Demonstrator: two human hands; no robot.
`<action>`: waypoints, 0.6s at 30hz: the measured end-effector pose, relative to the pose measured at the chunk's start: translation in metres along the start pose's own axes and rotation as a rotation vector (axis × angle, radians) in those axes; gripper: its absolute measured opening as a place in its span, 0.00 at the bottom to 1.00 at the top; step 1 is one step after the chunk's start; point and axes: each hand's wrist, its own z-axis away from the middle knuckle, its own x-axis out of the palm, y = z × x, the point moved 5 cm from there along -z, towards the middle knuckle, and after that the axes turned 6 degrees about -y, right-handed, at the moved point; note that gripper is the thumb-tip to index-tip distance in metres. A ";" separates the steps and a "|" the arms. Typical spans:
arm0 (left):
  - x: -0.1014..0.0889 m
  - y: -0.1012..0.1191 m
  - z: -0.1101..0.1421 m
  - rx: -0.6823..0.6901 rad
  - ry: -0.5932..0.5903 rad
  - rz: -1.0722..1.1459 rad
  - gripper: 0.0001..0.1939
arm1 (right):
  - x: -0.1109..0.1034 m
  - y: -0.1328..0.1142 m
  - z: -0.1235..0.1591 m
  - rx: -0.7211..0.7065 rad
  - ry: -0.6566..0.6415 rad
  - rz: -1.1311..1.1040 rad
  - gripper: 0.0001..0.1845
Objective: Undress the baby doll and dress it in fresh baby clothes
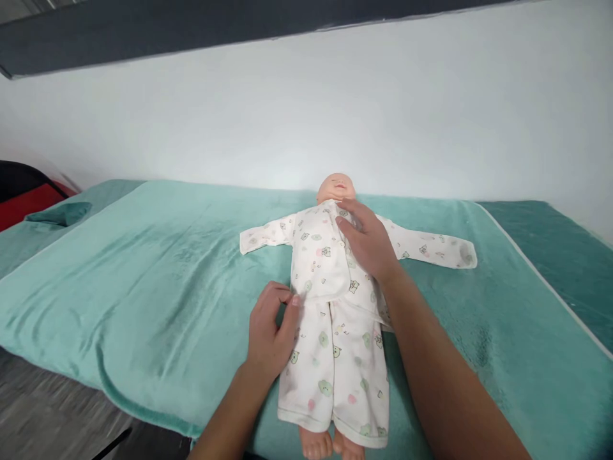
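Observation:
A baby doll (pixel 336 188) lies face up, feet toward me, its bare feet showing below the trouser legs. It wears a white baby shirt (pixel 318 255) printed with small animals, and matching trousers (pixel 330 370). Both sleeves stretch out sideways. My left hand (pixel 272 326) is at the shirt's lower left corner, thumb and forefinger closed together on the hem. On the chest near the collar rests my right hand (pixel 368 241), its thumb and forefinger apart. That hand covers part of the shirt's front.
A green plush blanket (pixel 158 275) spreads under the doll, with a few folds at the left. Behind it stands a white wall (pixel 297 115) with a dark band above. A red and black item (pixel 26 195) sits at the far left.

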 end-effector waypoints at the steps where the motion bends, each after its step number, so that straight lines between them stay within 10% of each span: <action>1: -0.002 0.000 -0.009 -0.016 0.015 0.011 0.11 | -0.006 0.003 0.000 0.021 0.098 0.033 0.15; 4: -0.002 0.000 -0.053 -0.065 0.048 0.063 0.11 | -0.018 0.014 0.000 0.106 0.295 0.105 0.10; 11: 0.047 0.003 -0.183 -0.134 -0.132 0.107 0.09 | -0.005 0.022 -0.009 0.260 0.079 0.078 0.13; 18: 0.070 0.002 -0.198 -0.083 -0.171 0.064 0.09 | -0.003 0.021 -0.019 0.311 0.003 0.191 0.10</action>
